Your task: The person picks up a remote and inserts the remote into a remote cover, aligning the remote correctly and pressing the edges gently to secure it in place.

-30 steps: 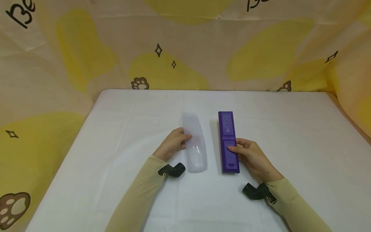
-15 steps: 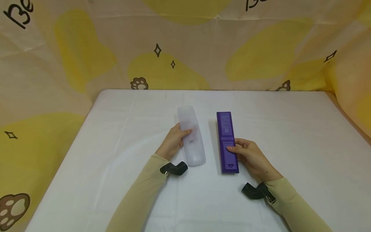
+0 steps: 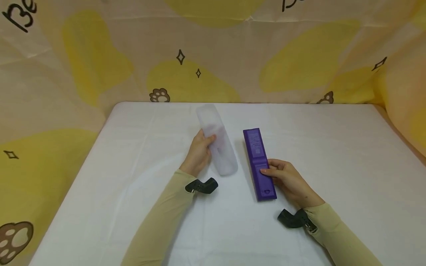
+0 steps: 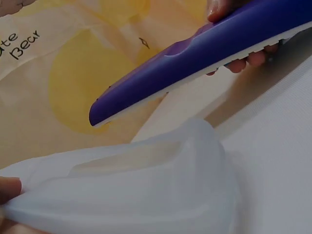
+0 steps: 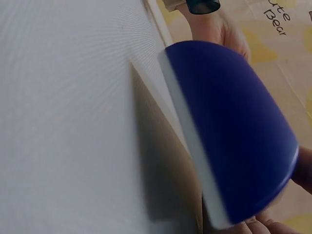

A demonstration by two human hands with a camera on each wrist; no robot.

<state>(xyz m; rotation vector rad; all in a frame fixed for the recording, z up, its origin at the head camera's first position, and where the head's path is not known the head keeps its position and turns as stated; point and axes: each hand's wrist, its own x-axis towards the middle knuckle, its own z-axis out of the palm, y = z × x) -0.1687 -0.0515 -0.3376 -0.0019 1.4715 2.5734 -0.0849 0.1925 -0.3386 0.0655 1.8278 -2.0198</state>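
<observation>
In the head view my left hand (image 3: 197, 153) grips a translucent, milky silicone remote cover (image 3: 227, 160) by its left edge, thumb on top. The cover leans with its far end to the left. The left wrist view shows its hollow, open-sided end (image 4: 146, 180) facing the camera. My right hand (image 3: 291, 181) pinches a purple remote control (image 3: 261, 166) by its right side, thumb on the back cover. Its back faces up, and the white button side (image 4: 195, 80) points down. Both are raised over the table, apart from each other, the remote to the right.
A white cloth-covered table (image 3: 149, 221) lies beneath both hands. Behind it hangs a beige and yellow printed curtain (image 3: 213, 51), which also runs down the left side. Black cameras (image 3: 202, 186) are strapped to both wrists. The remote casts a shadow (image 5: 161, 161) on the cloth.
My left hand has moved away from me and lifted the cover, tilting its far end left. The remote's far end has swung slightly left, while my right hand stays nearly in place.
</observation>
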